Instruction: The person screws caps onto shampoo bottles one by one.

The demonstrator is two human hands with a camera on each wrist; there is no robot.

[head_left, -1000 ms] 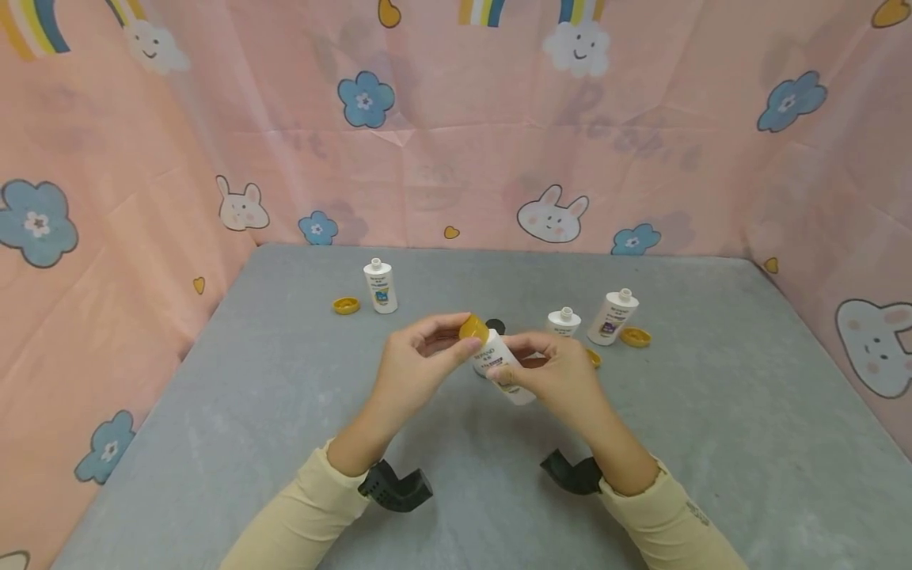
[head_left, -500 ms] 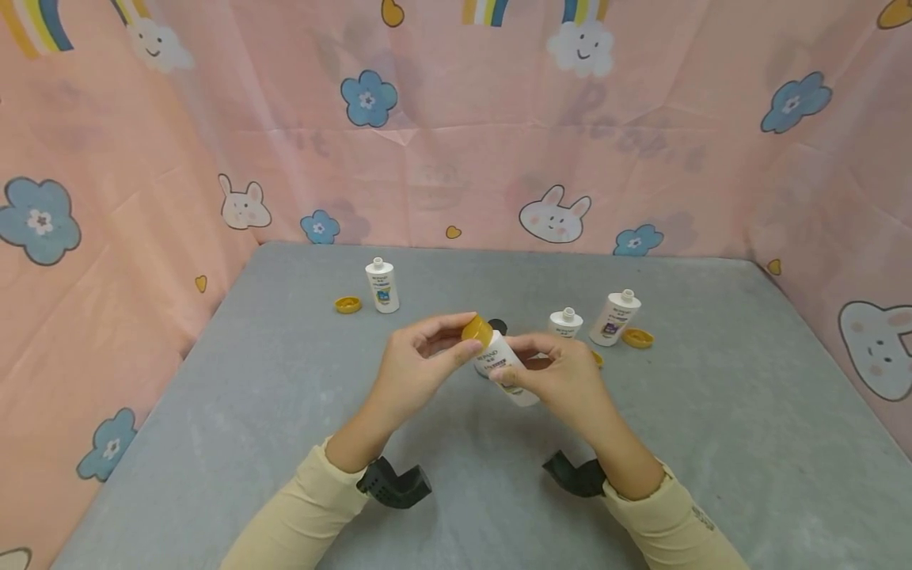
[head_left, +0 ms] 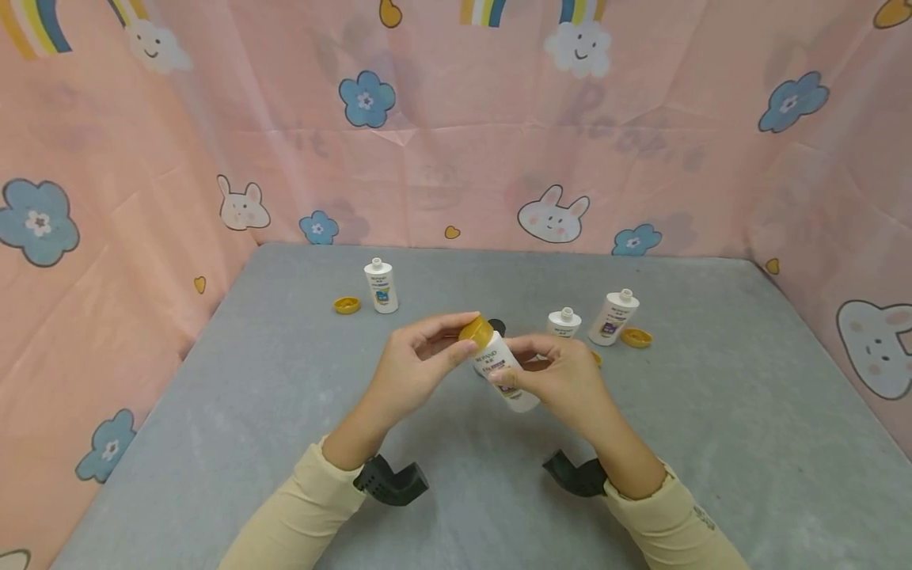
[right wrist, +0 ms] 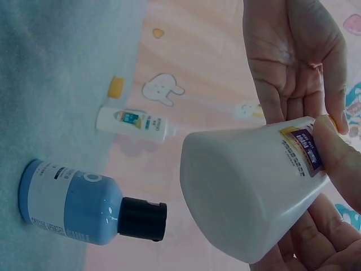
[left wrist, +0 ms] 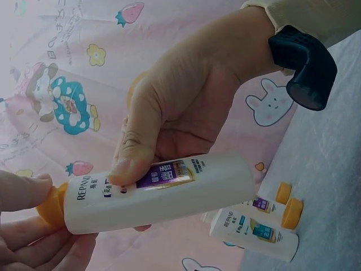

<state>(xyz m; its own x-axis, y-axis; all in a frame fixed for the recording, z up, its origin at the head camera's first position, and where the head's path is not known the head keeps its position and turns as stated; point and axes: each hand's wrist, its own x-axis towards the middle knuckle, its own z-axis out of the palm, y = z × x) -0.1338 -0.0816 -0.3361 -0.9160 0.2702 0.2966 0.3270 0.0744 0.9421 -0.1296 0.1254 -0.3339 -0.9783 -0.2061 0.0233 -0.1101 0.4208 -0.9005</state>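
Note:
A white toiletry bottle [head_left: 492, 358] with a purple label is held tilted above the table, its yellow cap [head_left: 476, 332] pointing up and left. My left hand [head_left: 416, 358] pinches the cap between thumb and fingers. The right hand [head_left: 563, 374] grips the bottle's body, thumb on the label side, as the left wrist view shows. The cap sits at the bottle's top end, partly covered by fingers. Behind the held bottle stands a blue pump-style bottle [right wrist: 79, 203] with a black top [right wrist: 142, 219], mostly hidden in the head view.
On the grey table [head_left: 285, 412], an uncapped white bottle [head_left: 381, 286] stands at the back left beside a yellow cap [head_left: 347, 305]. Two more uncapped bottles, one partly hidden [head_left: 564, 323] and one fully visible [head_left: 614, 318], stand right of centre. Another yellow cap [head_left: 636, 338] lies there.
The held bottle's base has dipped slightly and its label shows a little more. Both hands stay in nearly the same place, keeping their hold.

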